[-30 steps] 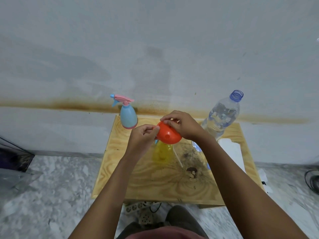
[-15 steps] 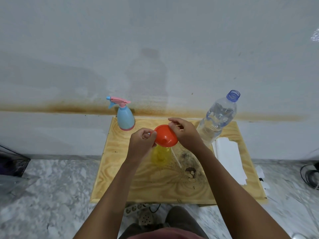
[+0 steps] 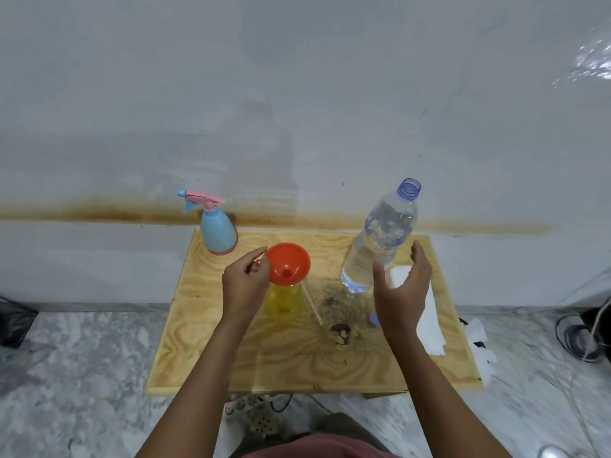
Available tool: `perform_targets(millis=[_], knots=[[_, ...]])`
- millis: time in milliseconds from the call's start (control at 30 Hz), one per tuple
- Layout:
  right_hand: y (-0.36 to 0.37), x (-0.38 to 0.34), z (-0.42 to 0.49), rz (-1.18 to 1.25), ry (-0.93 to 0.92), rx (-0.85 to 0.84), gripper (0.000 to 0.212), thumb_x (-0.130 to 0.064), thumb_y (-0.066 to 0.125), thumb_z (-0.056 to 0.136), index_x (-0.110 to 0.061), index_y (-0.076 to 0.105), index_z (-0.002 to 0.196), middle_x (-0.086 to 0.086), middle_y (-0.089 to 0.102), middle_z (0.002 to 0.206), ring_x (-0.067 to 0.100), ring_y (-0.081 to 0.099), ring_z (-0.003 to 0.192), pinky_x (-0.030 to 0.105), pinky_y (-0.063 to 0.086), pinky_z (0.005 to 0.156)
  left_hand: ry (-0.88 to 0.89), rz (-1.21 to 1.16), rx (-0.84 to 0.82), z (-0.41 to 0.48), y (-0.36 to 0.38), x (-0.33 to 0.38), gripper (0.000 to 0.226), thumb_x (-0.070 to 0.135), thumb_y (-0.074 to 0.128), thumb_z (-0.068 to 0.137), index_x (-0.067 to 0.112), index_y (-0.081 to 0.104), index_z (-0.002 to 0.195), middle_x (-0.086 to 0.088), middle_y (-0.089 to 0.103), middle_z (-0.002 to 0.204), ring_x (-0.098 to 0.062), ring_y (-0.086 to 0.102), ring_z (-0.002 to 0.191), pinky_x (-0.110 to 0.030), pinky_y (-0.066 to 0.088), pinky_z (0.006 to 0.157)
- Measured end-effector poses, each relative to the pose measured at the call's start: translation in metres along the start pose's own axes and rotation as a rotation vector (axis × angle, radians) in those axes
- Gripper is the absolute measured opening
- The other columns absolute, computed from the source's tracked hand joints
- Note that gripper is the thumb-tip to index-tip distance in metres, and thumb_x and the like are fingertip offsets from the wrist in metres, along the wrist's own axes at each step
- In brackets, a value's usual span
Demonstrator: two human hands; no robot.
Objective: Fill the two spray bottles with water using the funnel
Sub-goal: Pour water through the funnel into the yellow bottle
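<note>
Pinched between thumb and fingers of the left hand (image 3: 244, 285) is the small tab on the left rim of the orange funnel (image 3: 288, 263); that grip is narrow and closed on the funnel. The funnel sits upright with its spout down in the neck of the yellow spray bottle (image 3: 285, 297), which stands near the middle of the wooden desk (image 3: 205, 352) with its spray head off. The right hand (image 3: 401, 292) holds nothing: its grip is wide, fingers spread and curved, just beside the lower part of the clear water bottle (image 3: 380, 246); contact with the bottle cannot be told. The water bottle stands uncapped on the far right of the desk, partly filled with water. A blue spray bottle (image 3: 218, 231) with a pink and blue trigger head stands at the far left corner of the desk, well apart from both hands. A thin white tube (image 3: 312, 305) lies on the desk just right of the yellow bottle. White paper (image 3: 429, 322) lies along the right side of the desk, partly hidden by the right hand. A small blue cap (image 3: 374, 320) shows at the near edge of the right wrist. A power strip (image 3: 246, 403) lies on the marble floor (image 3: 82, 358) under the near edge of the desk.
</note>
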State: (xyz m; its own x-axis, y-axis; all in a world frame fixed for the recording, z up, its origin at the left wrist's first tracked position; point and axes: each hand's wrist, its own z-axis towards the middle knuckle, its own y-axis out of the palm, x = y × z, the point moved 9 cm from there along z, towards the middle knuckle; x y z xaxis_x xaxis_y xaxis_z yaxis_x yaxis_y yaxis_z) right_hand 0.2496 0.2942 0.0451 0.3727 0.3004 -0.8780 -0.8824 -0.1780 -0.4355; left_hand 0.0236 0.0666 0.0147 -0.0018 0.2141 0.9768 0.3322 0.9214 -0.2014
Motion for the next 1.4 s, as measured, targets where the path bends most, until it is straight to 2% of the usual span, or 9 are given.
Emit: perform_targets(millis=[167,367,533,667,867,1000,1133,1200,1400], knots=[[0.011,-0.002,0.044,0.118,-0.020,-0.185,0.095,-0.048,0.076,0.079,-0.034,0.018,0.154,-0.011,0.027,0.158,0.003,0.027,0.144,0.027,0.030,0.108,-0.035,0.004,0.105,-0.010,-0.003,-0.001,0.028,0.017,0.060,0.095,0.019,0.071,0.120,0.011,0.056,0.063,-0.010,0.055,0.065,-0.051,0.060,0.081],[0.029,-0.002,0.073,0.227,-0.112,-0.299,0.102,-0.053,0.079,0.071,-0.030,0.023,0.152,-0.003,0.041,0.151,0.011,0.043,0.137,0.046,0.046,0.107,-0.032,0.024,0.179,-0.017,-0.004,-0.003,0.027,0.017,0.060,0.095,0.020,0.072,0.119,0.001,0.059,0.069,-0.017,0.057,0.068,-0.056,0.059,0.080],[0.036,-0.002,0.072,0.293,-0.150,-0.320,0.104,-0.029,0.087,0.071,-0.027,0.022,0.152,-0.003,0.041,0.149,0.009,0.042,0.137,0.040,0.044,0.109,-0.038,0.042,0.202,-0.018,-0.003,-0.003,0.025,0.019,0.061,0.095,0.023,0.072,0.117,-0.004,0.064,0.074,-0.022,0.061,0.071,-0.056,0.058,0.082],[0.040,0.000,0.077,0.299,-0.174,-0.269,0.102,-0.032,0.087,0.072,-0.031,0.023,0.150,0.002,0.040,0.151,0.014,0.042,0.139,0.045,0.045,0.108,-0.044,0.043,0.219,-0.019,-0.003,-0.001,0.026,0.019,0.061,0.095,0.023,0.072,0.118,-0.004,0.065,0.076,-0.021,0.061,0.072,-0.055,0.058,0.082],[0.045,-0.004,0.080,0.355,-0.144,-0.244,0.090,-0.023,0.082,0.079,-0.031,0.026,0.149,-0.006,0.048,0.142,0.002,0.049,0.129,0.025,0.046,0.104,-0.040,0.051,0.236,-0.020,-0.003,0.003,0.026,0.018,0.061,0.095,0.022,0.071,0.120,-0.006,0.069,0.083,-0.019,0.064,0.076,-0.053,0.059,0.081],[0.049,-0.004,0.086,0.366,-0.138,-0.258,0.082,-0.025,0.078,0.082,-0.030,0.029,0.148,-0.014,0.051,0.134,-0.012,0.049,0.121,0.020,0.046,0.101,-0.036,0.051,0.233,-0.019,-0.003,0.000,0.024,0.019,0.062,0.096,0.025,0.072,0.117,-0.021,0.070,0.087,-0.018,0.062,0.073,-0.055,0.059,0.081],[0.053,-0.016,0.092,0.340,-0.178,-0.308,0.086,-0.041,0.076,0.079,-0.031,0.028,0.150,-0.002,0.050,0.145,0.003,0.049,0.130,0.020,0.045,0.104,-0.042,0.051,0.237,-0.019,-0.004,0.001,0.024,0.018,0.061,0.096,0.023,0.072,0.117,-0.009,0.068,0.083,-0.017,0.061,0.074,-0.047,0.060,0.081],[0.050,-0.026,0.094,0.357,-0.213,-0.310,0.088,-0.034,0.077,0.080,-0.028,0.026,0.151,-0.008,0.051,0.141,-0.006,0.049,0.125,0.011,0.043,0.099,-0.043,0.047,0.239,-0.019,-0.004,0.002,0.024,0.017,0.061,0.096,0.021,0.072,0.118,-0.004,0.067,0.081,-0.016,0.060,0.074,-0.038,0.059,0.079],[0.032,-0.060,0.099,0.414,-0.318,-0.320,0.087,-0.012,0.077,0.082,-0.020,0.024,0.151,-0.046,0.052,0.121,-0.011,0.056,0.116,0.024,0.049,0.097,-0.040,0.063,0.257,-0.019,-0.004,0.004,0.025,0.016,0.061,0.096,0.017,0.071,0.119,-0.004,0.061,0.076,-0.013,0.055,0.069,-0.019,0.055,0.068]])
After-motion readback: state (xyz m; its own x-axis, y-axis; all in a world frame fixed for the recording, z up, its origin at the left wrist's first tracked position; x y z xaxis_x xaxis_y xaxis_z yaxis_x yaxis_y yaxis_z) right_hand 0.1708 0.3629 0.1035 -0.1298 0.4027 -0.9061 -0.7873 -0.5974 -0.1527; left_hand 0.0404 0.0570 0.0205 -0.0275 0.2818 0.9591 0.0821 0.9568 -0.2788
